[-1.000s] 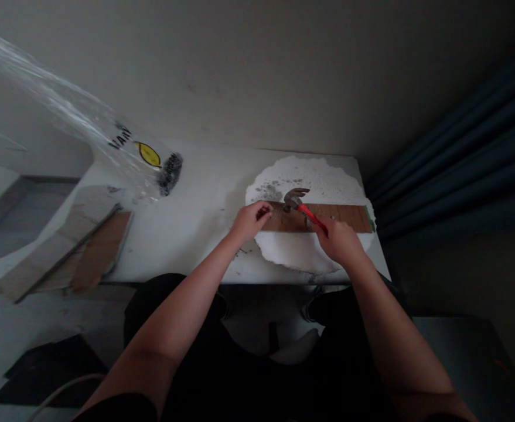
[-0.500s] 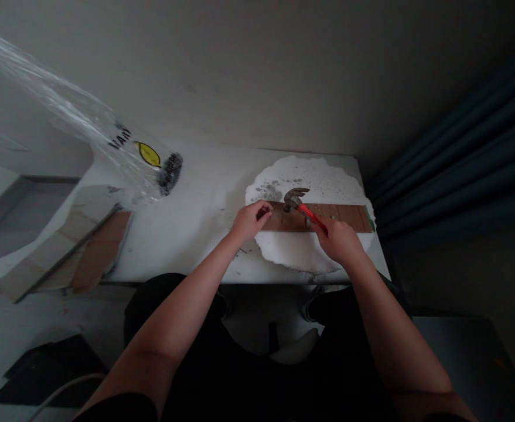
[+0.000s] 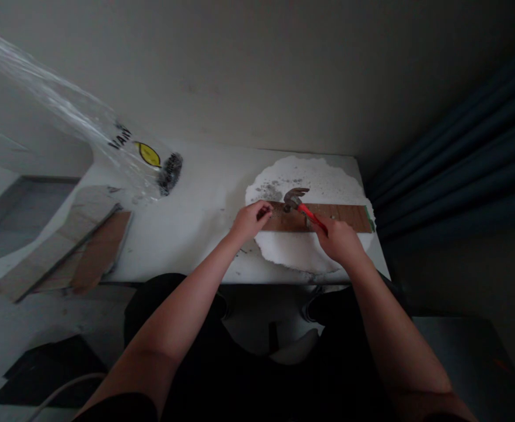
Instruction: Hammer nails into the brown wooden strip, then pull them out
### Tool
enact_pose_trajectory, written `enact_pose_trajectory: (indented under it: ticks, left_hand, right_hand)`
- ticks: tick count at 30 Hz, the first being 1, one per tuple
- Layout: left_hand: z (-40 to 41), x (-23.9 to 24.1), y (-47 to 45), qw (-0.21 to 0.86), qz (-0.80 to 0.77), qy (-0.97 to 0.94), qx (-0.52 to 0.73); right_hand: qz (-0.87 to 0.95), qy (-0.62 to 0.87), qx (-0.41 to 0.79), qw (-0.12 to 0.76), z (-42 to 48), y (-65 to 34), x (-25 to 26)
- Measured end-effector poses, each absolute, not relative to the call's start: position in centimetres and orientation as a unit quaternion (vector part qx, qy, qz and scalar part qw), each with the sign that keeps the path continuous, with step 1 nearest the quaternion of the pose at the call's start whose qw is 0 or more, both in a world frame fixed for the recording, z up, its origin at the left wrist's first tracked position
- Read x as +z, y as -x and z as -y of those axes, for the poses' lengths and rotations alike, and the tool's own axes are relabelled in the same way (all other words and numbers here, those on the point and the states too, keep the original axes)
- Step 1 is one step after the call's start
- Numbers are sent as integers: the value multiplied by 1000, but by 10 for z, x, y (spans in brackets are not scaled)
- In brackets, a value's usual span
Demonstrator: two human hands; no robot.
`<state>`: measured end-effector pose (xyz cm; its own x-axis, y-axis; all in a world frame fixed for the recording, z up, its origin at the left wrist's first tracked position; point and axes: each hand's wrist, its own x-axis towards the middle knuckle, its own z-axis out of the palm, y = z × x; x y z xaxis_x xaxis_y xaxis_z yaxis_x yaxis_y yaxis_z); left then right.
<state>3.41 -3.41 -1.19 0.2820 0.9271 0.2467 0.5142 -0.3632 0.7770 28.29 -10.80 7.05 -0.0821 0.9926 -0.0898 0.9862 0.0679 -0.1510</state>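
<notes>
- While the right hand wraps its fingers round the red handle of a hammer, the hammer's head sits over a brown board, lying across a ragged white patch on the desk.
- The left hand is at the board's left end, fingers curled near together; whether they pinch anything I cannot tell.
- Well apart, leftward, are a clear plastic bag and loose boards; a curtain hangs on the right.
- Both hands hide parts of the board; its dark crumbs are too dim to identify.
</notes>
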Motion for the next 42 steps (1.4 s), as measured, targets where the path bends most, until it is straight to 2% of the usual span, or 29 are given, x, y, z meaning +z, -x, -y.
enact_pose_trajectory:
  ticks: [4,10,24,36,42]
  left_hand:
    - [35,-12,-35,292,-488,-740,360]
    - [35,-14,-36,272,-501,-743,352]
    - [35,-15,-37,258,-517,-743,339]
    - [35,-11,-38,264,-526,-743,319]
    - [35,-11,-38,264,-532,-738,321]
  right_hand:
    - [727,679,94,41,108,-283,74]
    - [737,658,98,121,115,-273,85]
    - [745,658,81,69,124,-258,103]
    - [751,651,63,88,127,-256,103]
    - [755,647,76,66,127,-254,104]
